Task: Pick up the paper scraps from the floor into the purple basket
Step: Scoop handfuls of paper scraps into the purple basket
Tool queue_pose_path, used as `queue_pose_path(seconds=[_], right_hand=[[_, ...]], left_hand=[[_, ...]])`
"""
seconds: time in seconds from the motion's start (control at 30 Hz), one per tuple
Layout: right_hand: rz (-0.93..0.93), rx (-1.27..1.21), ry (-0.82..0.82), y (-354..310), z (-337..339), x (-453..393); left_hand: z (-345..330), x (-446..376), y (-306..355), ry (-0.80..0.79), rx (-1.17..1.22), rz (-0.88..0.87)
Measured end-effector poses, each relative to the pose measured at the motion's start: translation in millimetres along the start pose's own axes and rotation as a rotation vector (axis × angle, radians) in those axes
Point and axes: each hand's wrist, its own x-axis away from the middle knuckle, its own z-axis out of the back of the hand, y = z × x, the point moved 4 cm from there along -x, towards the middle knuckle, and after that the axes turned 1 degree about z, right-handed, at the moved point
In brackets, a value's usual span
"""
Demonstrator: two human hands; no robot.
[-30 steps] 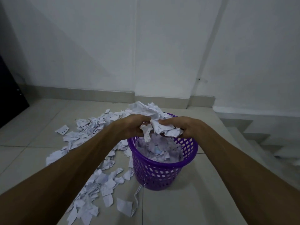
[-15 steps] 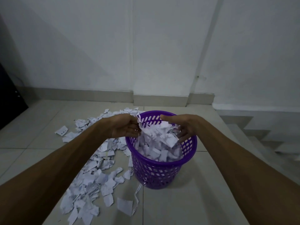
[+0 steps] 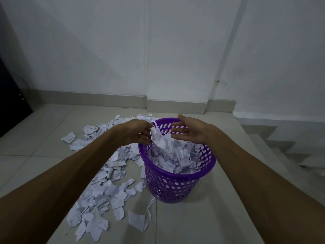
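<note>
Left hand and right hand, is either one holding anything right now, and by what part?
Left hand pinches paper scraps by their top edge; right hand holds nothing.

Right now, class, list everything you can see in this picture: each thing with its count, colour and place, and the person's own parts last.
purple basket: one, purple, standing on the floor at centre, heaped with scraps.
paper scraps: too many to count, white, strewn over the floor left of the basket; more piled inside it.
floor: pale tiles.
wall: white, behind, with a grey skirting.
steps: pale, at right.
left hand: over the basket's left rim, fingers touching a scrap.
right hand: open, over the basket.
</note>
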Motion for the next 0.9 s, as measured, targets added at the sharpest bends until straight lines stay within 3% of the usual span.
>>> queue_pose_path(seconds=[0.17, 0.3, 0.4, 0.57, 0.7, 0.9], right_hand=[[-0.144, -0.006, -0.142, 26.0, -23.6, -11.4], [-0.221, 0.081, -0.116, 43.6, -25.3, -18.5], [-0.261, 0.076, -0.133, 49.0, -22.2, -17.9], [-0.137, 0.053, -0.170, 20.2, -14.0, -13.0], [-0.046, 0.057, -0.077, 7.1, -3.0, -21.2], [-0.226, 0.016, -0.094, 51.4, 3.8, -41.1]], left_hand=[[-2.5, 5.5, -5.0, -0.073, 0.003, 0.039], [4.7, 11.0, -3.8, -0.114, 0.004, 0.056], [12.8, 10.5, -5.5, -0.079, 0.032, 0.023], [24.2, 3.6, -12.3, 0.049, -0.003, -0.097], [24.5, 1.0, -18.3, 0.160, -0.069, -0.130], [25.6, -10.1, -33.0, 0.186, -0.033, -0.103]])
